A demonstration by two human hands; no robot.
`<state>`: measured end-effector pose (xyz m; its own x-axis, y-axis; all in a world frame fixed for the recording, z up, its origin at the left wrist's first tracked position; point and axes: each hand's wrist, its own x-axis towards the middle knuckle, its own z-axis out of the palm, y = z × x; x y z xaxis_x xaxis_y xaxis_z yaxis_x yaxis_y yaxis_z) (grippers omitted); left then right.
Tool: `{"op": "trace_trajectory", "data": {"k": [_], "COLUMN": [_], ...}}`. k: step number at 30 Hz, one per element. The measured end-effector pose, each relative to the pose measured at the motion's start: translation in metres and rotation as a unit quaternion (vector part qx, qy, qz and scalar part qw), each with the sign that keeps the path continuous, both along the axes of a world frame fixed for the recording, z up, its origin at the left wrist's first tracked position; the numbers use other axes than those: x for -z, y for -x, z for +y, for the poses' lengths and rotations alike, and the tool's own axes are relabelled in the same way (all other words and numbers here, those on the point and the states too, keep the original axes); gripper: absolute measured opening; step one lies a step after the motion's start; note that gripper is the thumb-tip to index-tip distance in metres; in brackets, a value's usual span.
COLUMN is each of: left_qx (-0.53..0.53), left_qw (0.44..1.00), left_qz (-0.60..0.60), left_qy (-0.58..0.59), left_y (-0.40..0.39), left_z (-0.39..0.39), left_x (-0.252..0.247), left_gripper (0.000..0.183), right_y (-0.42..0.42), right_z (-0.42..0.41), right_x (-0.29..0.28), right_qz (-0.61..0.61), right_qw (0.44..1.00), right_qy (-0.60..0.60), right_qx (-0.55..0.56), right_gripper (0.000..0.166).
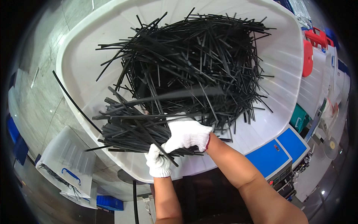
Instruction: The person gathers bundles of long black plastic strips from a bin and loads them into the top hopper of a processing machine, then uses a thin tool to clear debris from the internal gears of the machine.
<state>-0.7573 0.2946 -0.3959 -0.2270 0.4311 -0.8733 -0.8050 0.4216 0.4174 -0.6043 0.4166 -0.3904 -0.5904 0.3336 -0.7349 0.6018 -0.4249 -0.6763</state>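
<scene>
Before me lies a large white plastic tub (275, 112) with a big tangled pile of thin black plastic strips (223, 56) in it. A thick bundle of similar strips (123, 131) lies along the tub's near left side, its ends uneven. My left hand (159, 162), in a white knit glove, grips the bundle's near edge; its fingers are hidden underneath. My right hand (187, 131), gloved too, is closed over strips at the bundle's right part, thumb close to the left hand. One strip (167, 96) above the bundle is blurred.
A single long strip (75, 100) sticks out over the tub's left rim. At lower left stands a white bin with a blue handle (71, 176), near a blue crate (110, 203). A blue-topped machine (267, 162) is at right, and red plastic stools (307, 58) stand beyond the rim.
</scene>
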Motion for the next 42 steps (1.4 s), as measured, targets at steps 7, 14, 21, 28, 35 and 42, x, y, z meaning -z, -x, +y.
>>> {"op": "trace_trajectory", "data": {"k": [7, 14, 21, 28, 35, 42], "left_qx": [0.110, 0.236, 0.405, 0.355, 0.263, 0.330], "left_qw": [0.993, 0.967, 0.909, 0.929, 0.962, 0.936], "left_qz": [0.014, 0.001, 0.020, -0.098, -0.008, 0.035], "left_qy": [0.038, -0.094, -0.097, 0.032, -0.077, -0.117], "left_y": [-0.006, -0.021, -0.002, 0.005, 0.054, 0.041], "left_z": [0.050, 0.132, 0.146, 0.040, 0.189, 0.160], "left_x": [-0.041, -0.041, -0.011, 0.009, 0.039, 0.041], "left_gripper": [0.055, 0.050, 0.042, 0.061, 0.035, 0.029], "right_y": [-0.030, -0.035, -0.019, -0.010, 0.048, 0.035], "right_z": [0.001, 0.017, -0.019, -0.101, 0.096, 0.043], "right_x": [-0.048, -0.049, 0.011, 0.014, 0.022, 0.022], "right_qz": [0.012, 0.047, 0.038, -0.066, 0.189, 0.023], "right_qw": [0.985, 0.895, 0.921, 0.955, 0.887, 0.910], "right_qy": [-0.132, 0.143, 0.033, 0.169, 0.018, -0.062], "right_qx": [0.114, 0.420, 0.386, 0.235, 0.421, 0.409], "right_gripper": [0.063, 0.068, 0.086, 0.101, 0.094, 0.103]}}
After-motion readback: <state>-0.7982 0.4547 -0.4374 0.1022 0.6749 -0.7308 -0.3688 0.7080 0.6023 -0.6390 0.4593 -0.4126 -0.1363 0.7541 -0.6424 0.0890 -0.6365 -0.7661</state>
